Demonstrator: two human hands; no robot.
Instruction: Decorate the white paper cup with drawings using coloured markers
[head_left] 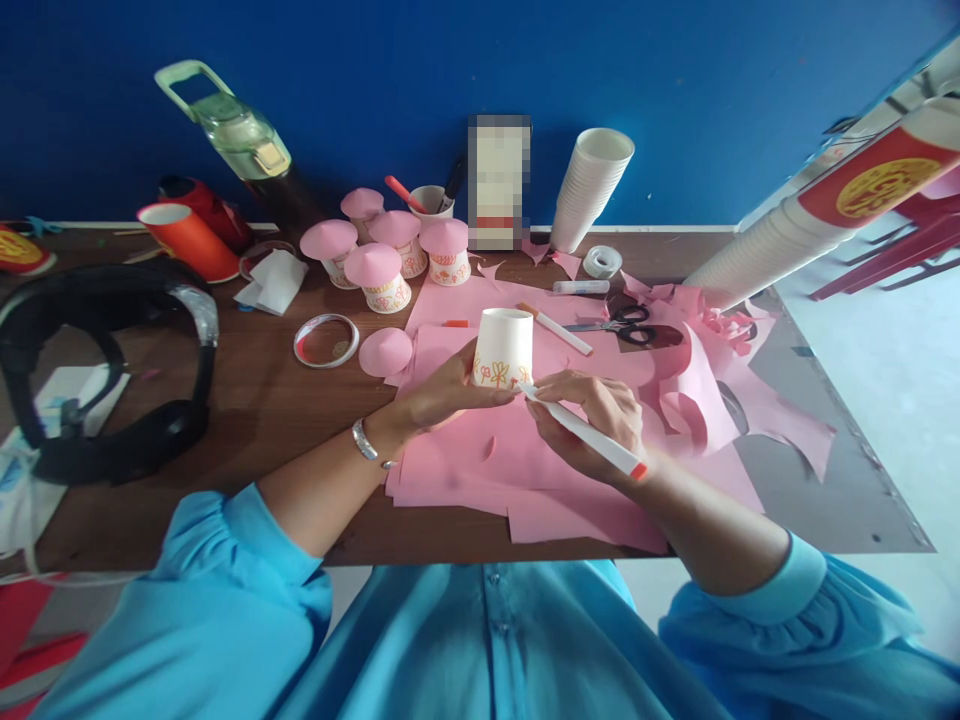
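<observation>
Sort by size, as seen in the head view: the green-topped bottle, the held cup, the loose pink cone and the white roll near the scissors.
1. Green-topped bottle
2. Held cup
3. Loose pink cone
4. White roll

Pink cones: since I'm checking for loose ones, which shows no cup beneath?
The cone nearest the left hand, beside the white ring; the others top cups.

Paper sheets [450, 482] lie on the near middle of the table [262, 420]. Above them, a cup [504, 335] sits in the left hand [442, 390], a marker [592, 435] in the right hand [589, 400]. Scissors [611, 325] lie toward the far right, left of paper scraps [697, 390]. At far left, cones [373, 264] sit on cups [389, 295]; a bottle [244, 130] stands behind, leftward.
</observation>
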